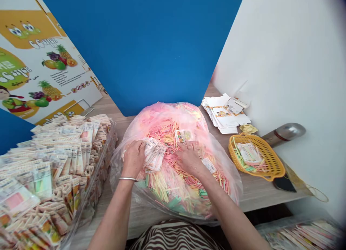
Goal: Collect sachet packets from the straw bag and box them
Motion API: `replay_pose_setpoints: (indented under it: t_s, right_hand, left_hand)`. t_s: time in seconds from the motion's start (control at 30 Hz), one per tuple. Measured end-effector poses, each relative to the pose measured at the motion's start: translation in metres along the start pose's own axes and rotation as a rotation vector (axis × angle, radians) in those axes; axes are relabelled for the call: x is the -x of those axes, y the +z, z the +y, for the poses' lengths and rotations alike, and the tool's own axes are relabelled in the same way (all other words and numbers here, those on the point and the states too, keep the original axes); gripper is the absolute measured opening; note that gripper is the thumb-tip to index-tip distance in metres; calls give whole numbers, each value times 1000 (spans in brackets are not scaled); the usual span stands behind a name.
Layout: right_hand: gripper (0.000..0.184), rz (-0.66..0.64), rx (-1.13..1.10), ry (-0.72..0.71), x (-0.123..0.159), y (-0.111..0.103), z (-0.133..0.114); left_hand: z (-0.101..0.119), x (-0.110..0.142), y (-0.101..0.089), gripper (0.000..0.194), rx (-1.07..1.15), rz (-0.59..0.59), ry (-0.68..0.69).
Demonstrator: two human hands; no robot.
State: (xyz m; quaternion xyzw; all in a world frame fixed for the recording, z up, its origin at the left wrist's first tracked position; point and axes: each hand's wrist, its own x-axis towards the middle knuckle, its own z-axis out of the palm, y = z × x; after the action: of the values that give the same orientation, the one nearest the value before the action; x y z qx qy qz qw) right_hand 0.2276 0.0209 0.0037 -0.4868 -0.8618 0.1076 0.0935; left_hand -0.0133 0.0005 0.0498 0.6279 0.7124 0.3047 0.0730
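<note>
Table [259, 192] bearing plastic bag [232, 178] of coloured sticks [169, 147], centre. Carton [61, 78], left: fruit pictures, brand starting "CC", rest unclear. Right hand [190, 158] on sticks, fingers spread. Left hand [133, 158] pinching fanned packets [155, 156] above sticks; packet print illegible.

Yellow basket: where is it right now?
In the head view, the yellow basket sits on the table, right of the big plastic bag, beside the metal flask.

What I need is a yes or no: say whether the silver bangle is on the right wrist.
No, the silver bangle is on the wrist of the left hand, and the right hand's wrist shows none.
</note>
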Motion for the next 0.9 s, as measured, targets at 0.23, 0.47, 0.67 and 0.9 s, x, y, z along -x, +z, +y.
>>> replay_pose_setpoints:
  t_s: [0.23,0.47,0.67,0.9]
  right_hand:
    - [45,-85,84,-7,-17,27,-15]
    - [44,-35,98,32,-14,51,-8]
    - [32,98,-111,146,-10,41,-2]
    - [17,214,-460,247,6,7,4]
  left_hand:
    - [9,13,12,33,-49,69,45]
    - [14,15,19,37,-23,52,60]
    - [8,19,19,42,-5,92,40]
    - [31,31,3,35,156,285,124]
